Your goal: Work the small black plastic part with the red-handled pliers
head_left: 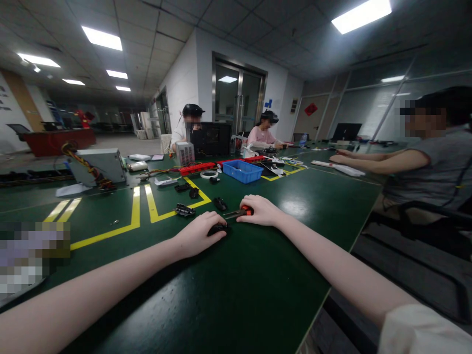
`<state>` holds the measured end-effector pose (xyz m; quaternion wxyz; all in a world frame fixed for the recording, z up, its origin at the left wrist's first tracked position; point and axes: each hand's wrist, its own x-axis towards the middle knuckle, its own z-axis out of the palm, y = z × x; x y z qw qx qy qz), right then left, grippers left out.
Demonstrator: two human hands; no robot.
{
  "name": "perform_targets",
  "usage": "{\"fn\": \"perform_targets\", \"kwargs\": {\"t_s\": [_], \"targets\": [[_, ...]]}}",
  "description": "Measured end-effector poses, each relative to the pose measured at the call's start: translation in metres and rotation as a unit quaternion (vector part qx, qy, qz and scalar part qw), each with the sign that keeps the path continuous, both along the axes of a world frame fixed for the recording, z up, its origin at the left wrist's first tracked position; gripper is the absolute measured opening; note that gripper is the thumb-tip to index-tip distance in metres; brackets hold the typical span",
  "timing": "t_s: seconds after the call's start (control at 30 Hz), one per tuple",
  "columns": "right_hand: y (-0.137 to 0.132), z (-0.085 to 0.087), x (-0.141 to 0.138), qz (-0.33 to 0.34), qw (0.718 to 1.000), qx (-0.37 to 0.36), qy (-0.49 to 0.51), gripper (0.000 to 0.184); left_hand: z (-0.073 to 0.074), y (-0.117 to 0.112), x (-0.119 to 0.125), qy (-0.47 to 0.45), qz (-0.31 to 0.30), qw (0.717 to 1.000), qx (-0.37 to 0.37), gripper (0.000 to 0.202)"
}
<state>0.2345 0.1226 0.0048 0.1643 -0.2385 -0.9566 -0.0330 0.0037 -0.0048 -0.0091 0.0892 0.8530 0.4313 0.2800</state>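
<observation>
My left hand (pixel 201 233) is closed over a rounded black plastic part (pixel 218 228) on the green table; the fingers cover much of it. Just to the right, my right hand (pixel 260 210) grips a screwdriver (pixel 246 211) with an orange and black handle. Its thin metal shaft points left toward the black part; whether the tip touches it I cannot tell. Beyond my hands lie a small black shell (pixel 220 203) and a black plastic piece with uneven edges (pixel 185 210).
A blue bin (pixel 242 172) stands past my hands, near red strips (pixel 202 168) and a white ring (pixel 209 174). At the left is a metal box with cables (pixel 96 167). Yellow tape (pixel 106 235) marks the green table (pixel 236 290). Several other people sit around it.
</observation>
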Motion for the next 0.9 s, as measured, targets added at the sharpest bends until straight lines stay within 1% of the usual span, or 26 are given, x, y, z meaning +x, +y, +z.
{"fn": "perform_targets", "kwargs": {"t_s": [0.17, 0.27, 0.37, 0.47, 0.57, 0.67, 0.8, 0.9], "targets": [[-0.002, 0.002, -0.001, 0.005, 1.000, 0.022, -0.006, 0.040, 0.000, 0.000, 0.000, 0.015, 0.004, 1.000, 0.010, 0.017], [-0.003, 0.008, 0.000, 0.010, 0.999, 0.044, 0.012, 0.039, 0.001, 0.000, 0.000, 0.027, 0.009, 0.999, 0.016, 0.017], [-0.003, 0.014, 0.004, 0.000, 0.998, 0.049, 0.026, 0.039, 0.001, -0.001, 0.000, 0.033, 0.012, 0.999, 0.020, 0.017], [0.003, 0.014, 0.011, -0.017, 0.999, 0.038, 0.015, 0.045, 0.002, -0.001, 0.001, 0.027, 0.010, 0.999, 0.017, 0.015], [0.011, 0.007, 0.018, -0.030, 1.000, -0.003, -0.009, 0.054, 0.003, -0.002, 0.001, 0.022, 0.008, 1.000, 0.015, 0.014], [0.015, -0.001, 0.021, -0.035, 0.999, -0.030, -0.016, 0.056, 0.004, -0.002, 0.000, 0.022, 0.007, 0.999, 0.022, 0.020], [0.016, -0.003, 0.019, -0.042, 0.999, 0.006, -0.014, 0.049, 0.003, -0.001, -0.002, 0.018, 0.014, 0.999, 0.037, 0.017], [0.018, 0.001, 0.020, -0.023, 0.997, 0.070, -0.011, 0.048, 0.000, 0.001, -0.003, 0.000, 0.005, 1.000, 0.031, 0.017]]}}
